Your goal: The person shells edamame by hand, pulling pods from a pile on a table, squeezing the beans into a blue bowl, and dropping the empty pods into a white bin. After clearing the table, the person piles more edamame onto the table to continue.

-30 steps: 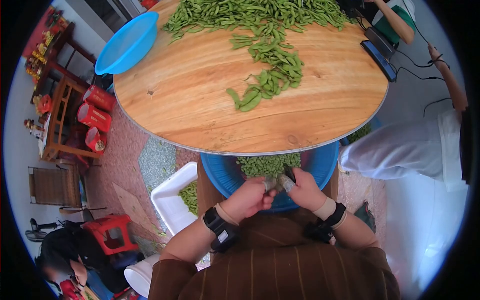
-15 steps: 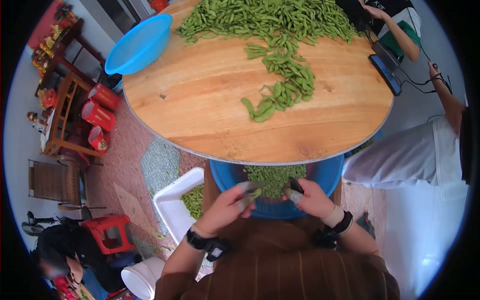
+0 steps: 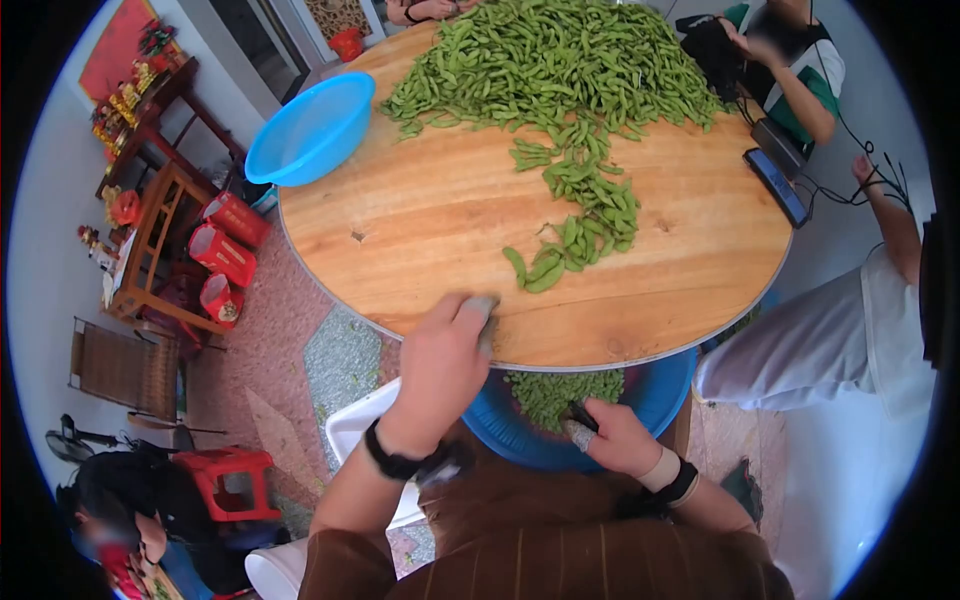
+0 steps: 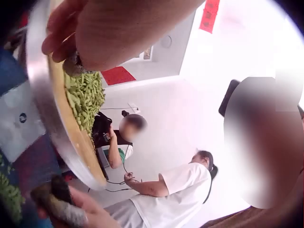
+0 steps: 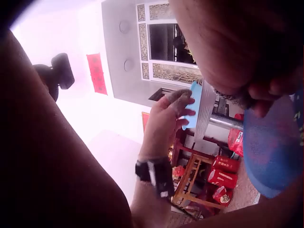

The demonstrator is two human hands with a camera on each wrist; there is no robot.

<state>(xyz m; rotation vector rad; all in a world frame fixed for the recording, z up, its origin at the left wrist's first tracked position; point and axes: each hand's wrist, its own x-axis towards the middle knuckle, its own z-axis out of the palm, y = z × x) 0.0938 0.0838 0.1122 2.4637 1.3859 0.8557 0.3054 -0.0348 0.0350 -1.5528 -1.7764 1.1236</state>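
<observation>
My left hand (image 3: 448, 360) reaches over the near edge of the round wooden table (image 3: 420, 240), with grey wraps on some fingers. In the right wrist view that left hand (image 5: 166, 114) has loosely parted fingers with nothing between them. Just beyond its fingertips lie the nearest green soybean pods (image 3: 545, 268), at the end of a trail from a big heap (image 3: 560, 70). My right hand (image 3: 628, 440) is over the blue basin (image 3: 490, 425) of shelled green beans (image 3: 545, 400). Its wrapped thumb and fingers grip a small dark tool (image 3: 583, 413), whose kind I cannot tell.
A light-blue bowl (image 3: 315, 130) sits at the table's left edge, and a phone-like device (image 3: 777, 187) with cables at the right. A white tub (image 3: 350, 425) stands on the floor left of my legs. People are at the right and lower left, near a red stool (image 3: 235, 485).
My left hand has left the basin, where it held a small green thing, and moved forward over the table edge. My right hand stays over the basin with the dark tool. The view has tilted up.
</observation>
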